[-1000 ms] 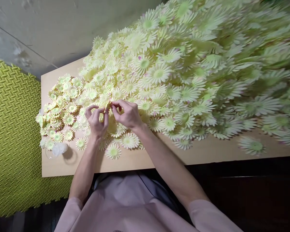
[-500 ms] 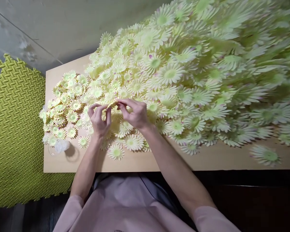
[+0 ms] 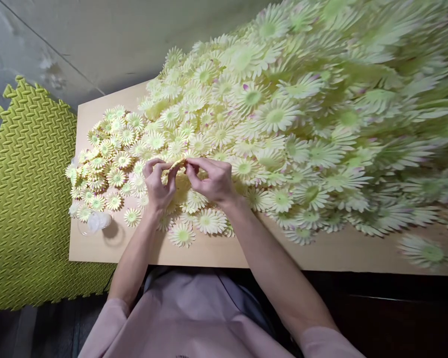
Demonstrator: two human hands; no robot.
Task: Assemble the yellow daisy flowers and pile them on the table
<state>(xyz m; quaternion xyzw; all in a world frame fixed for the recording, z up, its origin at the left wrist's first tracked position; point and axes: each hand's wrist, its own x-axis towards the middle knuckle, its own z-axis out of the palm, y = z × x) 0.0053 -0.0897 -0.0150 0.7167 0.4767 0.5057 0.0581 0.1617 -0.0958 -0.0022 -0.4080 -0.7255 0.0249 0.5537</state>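
Note:
My left hand [image 3: 157, 184] and my right hand [image 3: 212, 179] meet over a pale wooden table [image 3: 216, 253]. Both pinch one small yellow-green artificial daisy [image 3: 177, 164] between thumb and fingertips, and the fingers of both are closed on it. Beneath and around the hands lie loose daisy heads [image 3: 112, 159], cream petals with green centres. A huge heap of the same flowers [image 3: 306, 109] rises to the right and behind, partly blurred.
A small clear plastic cup [image 3: 94, 223] stands near the table's left front corner. Green interlocking foam mats [image 3: 26, 199] cover the floor at left, with grey concrete floor beyond. My pink sleeves and lap are at the bottom.
The hands stay pinched together on the same daisy, fingers shifting slightly. The camera view has drifted, so table and hands sit a little further right and lower in the picture.

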